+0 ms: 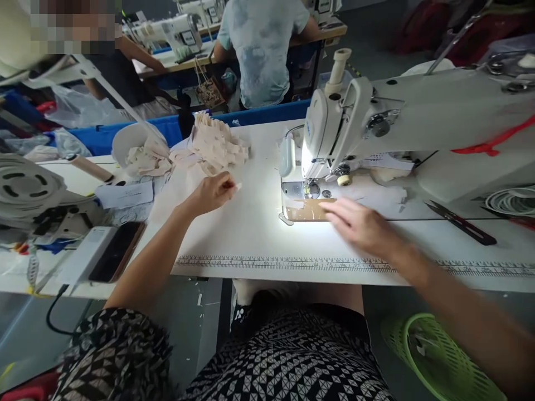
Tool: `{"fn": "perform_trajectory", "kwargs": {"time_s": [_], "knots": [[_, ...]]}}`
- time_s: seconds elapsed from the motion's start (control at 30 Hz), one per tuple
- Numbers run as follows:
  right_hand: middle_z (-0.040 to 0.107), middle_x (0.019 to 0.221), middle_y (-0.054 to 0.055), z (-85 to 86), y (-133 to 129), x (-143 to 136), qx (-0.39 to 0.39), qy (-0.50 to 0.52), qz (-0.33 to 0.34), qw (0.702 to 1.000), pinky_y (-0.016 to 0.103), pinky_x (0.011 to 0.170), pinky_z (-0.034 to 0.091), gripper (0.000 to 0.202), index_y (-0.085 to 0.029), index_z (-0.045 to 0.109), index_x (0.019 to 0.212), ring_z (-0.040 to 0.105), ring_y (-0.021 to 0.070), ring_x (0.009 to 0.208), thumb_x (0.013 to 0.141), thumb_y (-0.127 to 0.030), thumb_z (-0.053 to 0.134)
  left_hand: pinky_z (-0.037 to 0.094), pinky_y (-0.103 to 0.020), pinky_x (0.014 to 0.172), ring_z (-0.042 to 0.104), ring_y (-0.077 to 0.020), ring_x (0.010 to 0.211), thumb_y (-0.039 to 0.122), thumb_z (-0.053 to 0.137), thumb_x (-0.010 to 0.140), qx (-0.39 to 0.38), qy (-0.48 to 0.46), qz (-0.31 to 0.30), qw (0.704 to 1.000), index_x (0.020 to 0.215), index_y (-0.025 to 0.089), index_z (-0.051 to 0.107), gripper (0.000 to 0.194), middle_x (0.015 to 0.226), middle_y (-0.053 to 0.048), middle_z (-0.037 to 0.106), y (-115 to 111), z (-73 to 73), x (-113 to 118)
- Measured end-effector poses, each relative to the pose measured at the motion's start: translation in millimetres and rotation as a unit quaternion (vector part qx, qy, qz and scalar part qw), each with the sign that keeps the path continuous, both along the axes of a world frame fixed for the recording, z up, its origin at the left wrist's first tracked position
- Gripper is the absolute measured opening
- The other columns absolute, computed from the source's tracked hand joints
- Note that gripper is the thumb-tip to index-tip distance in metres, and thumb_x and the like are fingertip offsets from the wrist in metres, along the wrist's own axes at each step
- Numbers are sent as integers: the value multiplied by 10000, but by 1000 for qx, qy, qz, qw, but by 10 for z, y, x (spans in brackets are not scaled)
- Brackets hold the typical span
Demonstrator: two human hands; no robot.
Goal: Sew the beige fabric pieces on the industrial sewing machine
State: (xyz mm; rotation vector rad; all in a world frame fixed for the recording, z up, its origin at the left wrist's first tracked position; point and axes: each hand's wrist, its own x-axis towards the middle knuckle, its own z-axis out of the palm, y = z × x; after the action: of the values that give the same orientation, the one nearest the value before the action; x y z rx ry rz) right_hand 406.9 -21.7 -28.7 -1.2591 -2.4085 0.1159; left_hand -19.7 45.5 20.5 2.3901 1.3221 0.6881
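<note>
My left hand (215, 192) is closed in a pinch on a small whitish piece (238, 186), above the white table and just right of a pale fabric heap (215, 142). My right hand (353, 223) reaches over the brown plate (307, 210) in front of the sewing machine (330, 128); its fingers are stretched out, slightly blurred, with nothing seen in them. The lit needle area (311, 188) lies just behind that plate, with no fabric visible under the needle.
Black snips (462, 223) lie at the right. A ruler strip (271, 263) runs along the front edge. At the left are a phone (117, 252), a thread cone (90, 168) and another machine (25, 189). A green basket (447, 356) stands below right. Two people sit beyond.
</note>
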Motion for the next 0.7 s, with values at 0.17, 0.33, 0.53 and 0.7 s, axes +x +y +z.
{"fn": "perform_trajectory", "kwargs": {"time_s": [0.17,0.33,0.53,0.7], "knots": [[651,1031,103,171,-131,-657,28,-136,12,990,359,746,407,435,-203,667,1372,527,220,806,1088,-398,402,457,-227,599,578,-106,560,346,605,935,-176,-22,-104,979,849,193,608,176,642,14,696,-109,299,643],[630,964,100,220,-24,-713,79,-179,7,981,336,721,296,454,-202,735,1163,440,201,764,1111,-397,329,456,-244,628,582,-102,593,276,615,930,-208,-68,-158,963,773,181,633,184,673,-5,703,-60,260,1179],[633,965,99,208,-5,-625,79,-178,11,981,336,707,257,430,-176,753,1089,400,188,741,1110,-360,365,505,-258,667,651,-151,747,298,686,854,-243,-92,-107,960,775,167,681,153,797,-32,726,127,-130,1478],[633,948,91,186,-11,-634,111,-158,16,981,335,705,261,397,-179,760,1172,389,189,729,1100,-329,399,480,-257,622,624,-156,713,243,669,804,-254,-70,-54,963,729,182,633,103,758,-18,700,190,-263,1516]]}}
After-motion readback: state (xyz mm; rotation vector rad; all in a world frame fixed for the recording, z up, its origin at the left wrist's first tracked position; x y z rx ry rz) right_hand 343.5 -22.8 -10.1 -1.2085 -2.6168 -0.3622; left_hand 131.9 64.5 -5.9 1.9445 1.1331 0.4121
